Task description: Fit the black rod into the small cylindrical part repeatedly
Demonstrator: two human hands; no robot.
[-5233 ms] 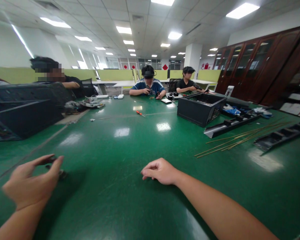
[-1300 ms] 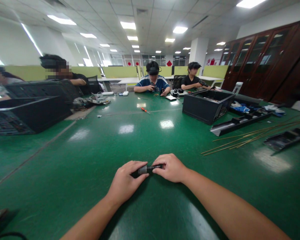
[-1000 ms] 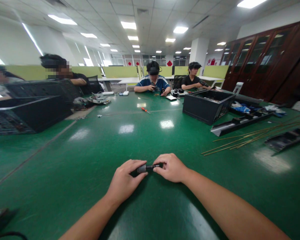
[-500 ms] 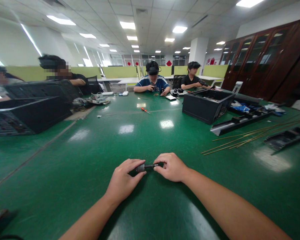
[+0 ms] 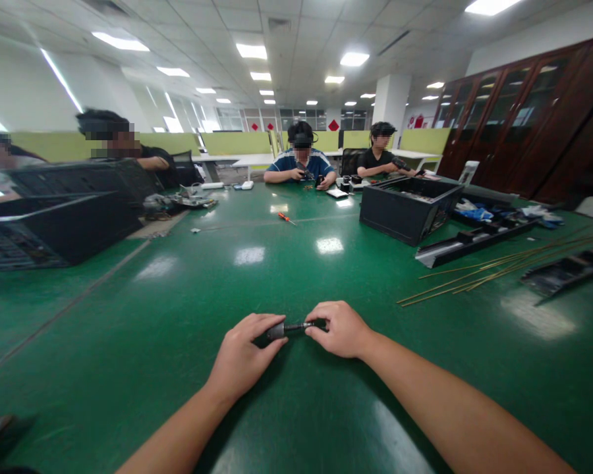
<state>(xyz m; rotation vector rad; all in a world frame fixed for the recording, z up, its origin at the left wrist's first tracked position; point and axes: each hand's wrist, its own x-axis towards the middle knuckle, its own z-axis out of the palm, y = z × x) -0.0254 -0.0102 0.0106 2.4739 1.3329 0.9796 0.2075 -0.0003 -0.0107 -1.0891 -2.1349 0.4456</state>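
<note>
A dark grey cylinder [image 5: 276, 331] with a thin black shaft [image 5: 292, 327] lies level, just above or on the green table; I cannot tell which. Around the thick cylinder end, the thumb and fingers of my left hand [image 5: 244, 352] are closed. The thumb and forefinger of my right hand [image 5: 339, 330] pinch the far end of the shaft, where a small bright piece shows. A dark end pokes into the right palm, partly hidden by the fingers. What kind of tool or part this is cannot be made out.
On the green table [image 5: 202, 289] ahead lies an orange screwdriver [image 5: 284, 217]. Black computer cases [image 5: 398, 217] stand right and left. Thin brass-coloured rods [image 5: 464, 280] and metal rails [image 5: 474, 243] lie at right. Several people sit around the far side.
The hands have drawn very slightly apart, and a little more of the shaft shows between them. Both grips stay the same.
</note>
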